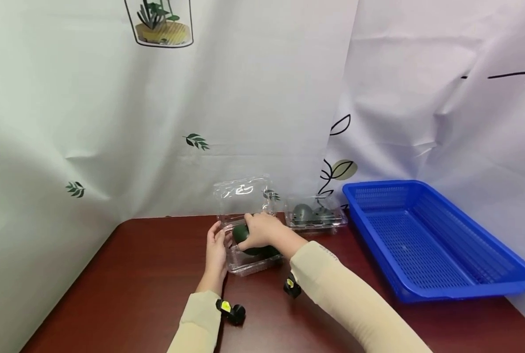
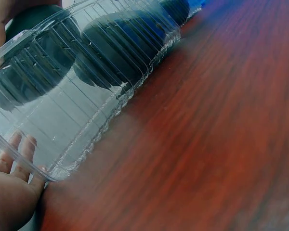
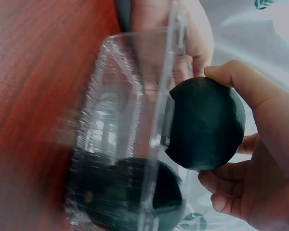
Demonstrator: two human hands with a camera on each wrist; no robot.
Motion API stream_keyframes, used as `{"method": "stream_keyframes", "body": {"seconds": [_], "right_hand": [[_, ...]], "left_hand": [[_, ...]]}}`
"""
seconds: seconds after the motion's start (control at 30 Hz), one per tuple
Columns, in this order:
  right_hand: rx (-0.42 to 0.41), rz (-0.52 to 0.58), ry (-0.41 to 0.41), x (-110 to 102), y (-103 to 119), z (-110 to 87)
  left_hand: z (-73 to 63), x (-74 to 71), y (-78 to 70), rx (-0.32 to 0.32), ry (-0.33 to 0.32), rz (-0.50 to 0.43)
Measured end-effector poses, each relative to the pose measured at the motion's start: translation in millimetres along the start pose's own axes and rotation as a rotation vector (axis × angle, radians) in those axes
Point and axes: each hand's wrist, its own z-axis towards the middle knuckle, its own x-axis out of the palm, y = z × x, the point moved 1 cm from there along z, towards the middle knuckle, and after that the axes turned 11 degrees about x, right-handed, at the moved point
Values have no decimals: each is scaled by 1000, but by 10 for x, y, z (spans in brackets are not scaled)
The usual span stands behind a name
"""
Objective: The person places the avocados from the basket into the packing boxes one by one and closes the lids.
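My right hand (image 1: pixel 264 230) grips a smooth dark green avocado (image 3: pixel 207 122) between thumb and fingers, at the rim of a clear plastic clamshell box (image 1: pixel 249 268). Part of this avocado shows through the box wall in the left wrist view. Inside the box lies another dark avocado (image 3: pixel 130 192), partly hidden by my right hand in the head view. The box's lid (image 1: pixel 242 196) stands raised at the back. At the box's left end, my left hand (image 1: pixel 216 247) touches the plastic with its fingers extended along the wall (image 2: pixel 19 159).
A second clear box (image 1: pixel 317 226) holding dark green avocados (image 1: pixel 303 214) stands at the back, right of the first. Further right is a large blue plastic basket (image 1: pixel 403 289). The dark red table (image 1: pixel 165 274) meets a white printed curtain (image 1: pixel 253 98) behind.
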Motion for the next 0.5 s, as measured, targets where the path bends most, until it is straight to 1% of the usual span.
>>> {"method": "stream_keyframes", "body": {"seconds": [0.17,0.3,0.4,0.5], "right_hand": [[-11,-53,-24,45,100,18],[-11,-72,-17,82,163,26],[6,-83,-12,131,159,2],[34,-89,-15,202,108,-39]], "left_hand": [[29,-46,-20,12,-23,-36],[44,-81,-41,2,-33,-21],[25,-64,-36,-7,-6,-3],[-5,-11,-2,-6,22,4]]}}
